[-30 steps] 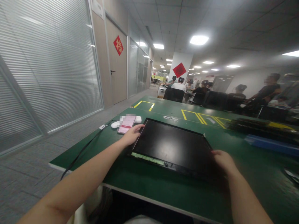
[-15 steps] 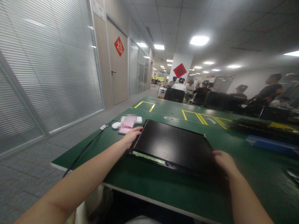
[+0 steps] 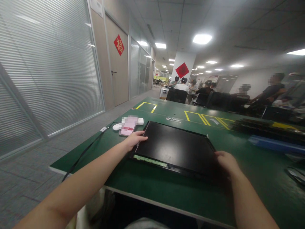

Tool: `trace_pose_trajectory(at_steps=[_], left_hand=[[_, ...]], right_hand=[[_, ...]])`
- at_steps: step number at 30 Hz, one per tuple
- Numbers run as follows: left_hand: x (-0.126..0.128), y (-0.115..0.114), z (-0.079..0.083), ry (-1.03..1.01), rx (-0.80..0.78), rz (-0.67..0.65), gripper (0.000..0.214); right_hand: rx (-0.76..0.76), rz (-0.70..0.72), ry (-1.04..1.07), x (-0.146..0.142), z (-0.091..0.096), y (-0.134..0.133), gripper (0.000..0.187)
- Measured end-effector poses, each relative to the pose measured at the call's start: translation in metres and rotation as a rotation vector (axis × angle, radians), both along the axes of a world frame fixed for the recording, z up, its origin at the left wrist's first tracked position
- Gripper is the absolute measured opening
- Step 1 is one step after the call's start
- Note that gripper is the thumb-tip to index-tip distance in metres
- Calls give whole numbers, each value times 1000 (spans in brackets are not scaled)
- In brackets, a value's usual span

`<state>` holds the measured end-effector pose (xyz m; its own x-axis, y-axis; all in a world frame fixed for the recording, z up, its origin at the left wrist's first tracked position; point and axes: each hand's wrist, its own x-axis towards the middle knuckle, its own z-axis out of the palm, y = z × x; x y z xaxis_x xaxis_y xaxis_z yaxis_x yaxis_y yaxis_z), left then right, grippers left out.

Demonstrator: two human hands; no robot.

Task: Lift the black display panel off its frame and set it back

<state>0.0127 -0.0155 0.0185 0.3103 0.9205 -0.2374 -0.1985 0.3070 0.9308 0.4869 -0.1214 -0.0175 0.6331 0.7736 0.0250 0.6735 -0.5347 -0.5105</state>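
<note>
We had slatted blinds (image 3: 57, 63) at 10 o'clock, grey floor (image 3: 21, 181) at 8, pale door (image 3: 119, 76) at 11, white pillar (image 3: 185, 58) and bright ceiling light (image 3: 202, 39) at 1, black chair (image 3: 176, 96) at 2.

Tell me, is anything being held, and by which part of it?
Yes: the screen, by its two side edges. The left hand grips its left edge, and the right hand grips its right edge.

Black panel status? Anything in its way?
Left hand on left edge, right hand on right edge. Black panel, green strip along near edge. Phone near left hand, apart from panel.
</note>
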Motion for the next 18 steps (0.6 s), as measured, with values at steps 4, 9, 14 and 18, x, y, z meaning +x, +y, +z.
trace_pose_trajectory(at_steps=[4,9,14,18], left_hand=[[0,0,-1,14,62,17,73],[2,-3,4,-31,60,23,75],[2,-7,9,-87,82,1,72],[0,-9,10,-125,109,-41,72]], right_hand=[[4,-3,4,-2,0,-1,39],[-10,-2,45,-3,1,-1,41],[-10,-3,32,-4,4,-2,41],[-4,7,28,-5,6,-2,37]])
